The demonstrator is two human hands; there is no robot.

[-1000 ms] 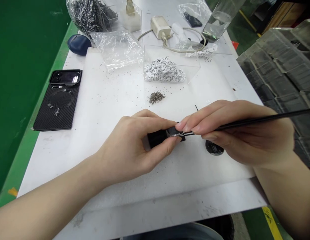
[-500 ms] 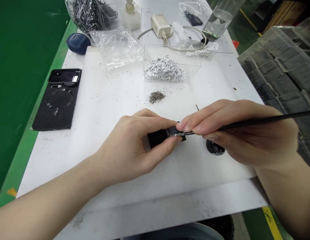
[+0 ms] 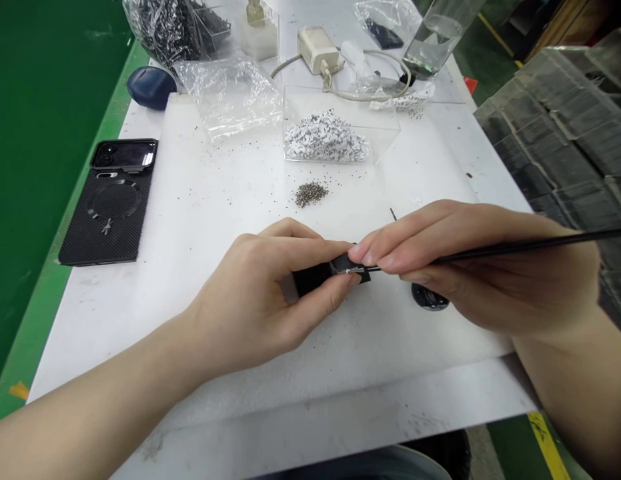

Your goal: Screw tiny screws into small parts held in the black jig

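My left hand is closed around a small black block-shaped part, pinching its far end between thumb and fingers. My right hand grips a slim black rod-like tool, which runs back across the palm to the right edge. The thin front end of this tool meets the part by my left thumb, where a small bright spot shows; the exact contact is too small to tell. My right fingertips touch the part as well. Below my right hand lies a glossy black rounded object, partly covered. A thin dark tip pokes out behind my right fingers.
A pile of tiny metallic pieces lies beyond my hands. Behind it stands a clear tray of small white pieces. A black phone-like case is at left. A charger, plastic bags and stacked boxes stand farther off.
The whole view has shifted slightly. Both hands keep the same grip on the black part and the rod-like tool, with hardly any movement between them.
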